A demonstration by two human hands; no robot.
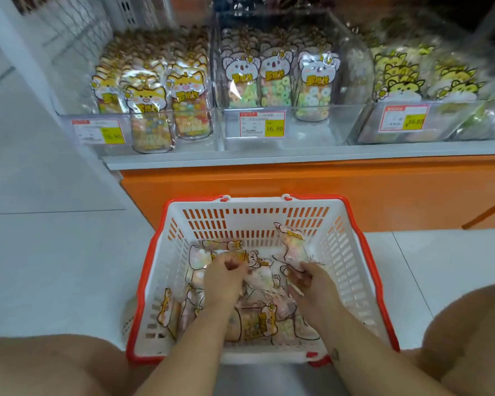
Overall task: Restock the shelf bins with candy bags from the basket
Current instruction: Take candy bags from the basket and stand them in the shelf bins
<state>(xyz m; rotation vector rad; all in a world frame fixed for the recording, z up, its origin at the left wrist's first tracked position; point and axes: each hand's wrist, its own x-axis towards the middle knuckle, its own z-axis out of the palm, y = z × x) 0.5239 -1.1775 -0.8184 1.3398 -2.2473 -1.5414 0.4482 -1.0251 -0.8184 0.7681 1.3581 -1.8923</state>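
Observation:
A white basket with a red rim [352,252] sits on the floor between my knees, holding several candy bags [257,321]. Both hands are inside it. My left hand [222,277] curls its fingers around a bag with an orange label near the basket's middle. My right hand [312,281] grips the bottom of a pastel candy bag [292,241] that stands tilted up toward the basket's far right corner. Above, clear shelf bins hold upright bags: a left bin [155,90], a middle bin [277,78] and a right bin [412,78].
The bins rest on a white shelf ledge [297,157] over an orange cabinet front [297,190]. Price tags [262,124] hang on the bin fronts. White tiled floor [55,252] lies to the left and right. My bare knees [40,364] flank the basket.

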